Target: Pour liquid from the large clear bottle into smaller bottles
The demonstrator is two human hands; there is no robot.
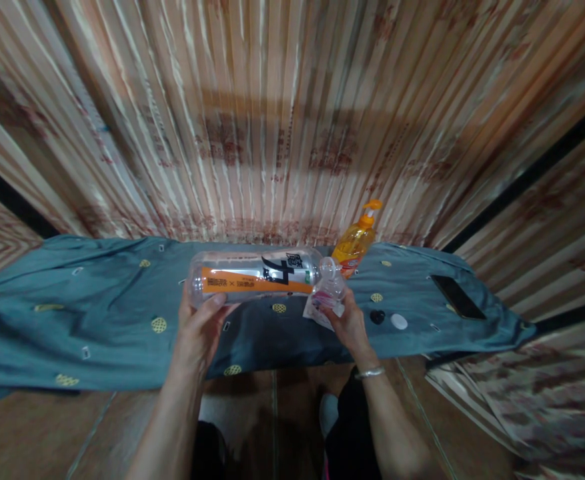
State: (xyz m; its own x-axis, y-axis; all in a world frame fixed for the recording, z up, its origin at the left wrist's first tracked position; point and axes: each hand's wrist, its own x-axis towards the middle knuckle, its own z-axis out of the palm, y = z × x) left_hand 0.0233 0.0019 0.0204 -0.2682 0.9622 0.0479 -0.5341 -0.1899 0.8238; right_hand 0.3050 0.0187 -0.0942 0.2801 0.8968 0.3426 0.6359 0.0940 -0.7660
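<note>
A large clear plastic bottle (252, 275) with a silver and orange label is held on its side above the cloth-covered table. My left hand (205, 323) is closed around its base end, the thumb on the near side. At the right, my right hand (345, 323) is closed at the bottle's clear neck end, with a white and pink crumpled piece (322, 308) at its fingers. I cannot tell whether that piece is a wipe or a packet. Just behind the neck stands an orange pump bottle (356, 243) of yellow-orange liquid, partly covered by it.
A teal patterned cloth (122, 320) covers the long narrow table. To the right of my right hand lie a black round piece (377, 317) and a white disc (399, 322). A dark phone (457, 297) rests farther right. Pleated curtain (282, 133) hangs behind the table.
</note>
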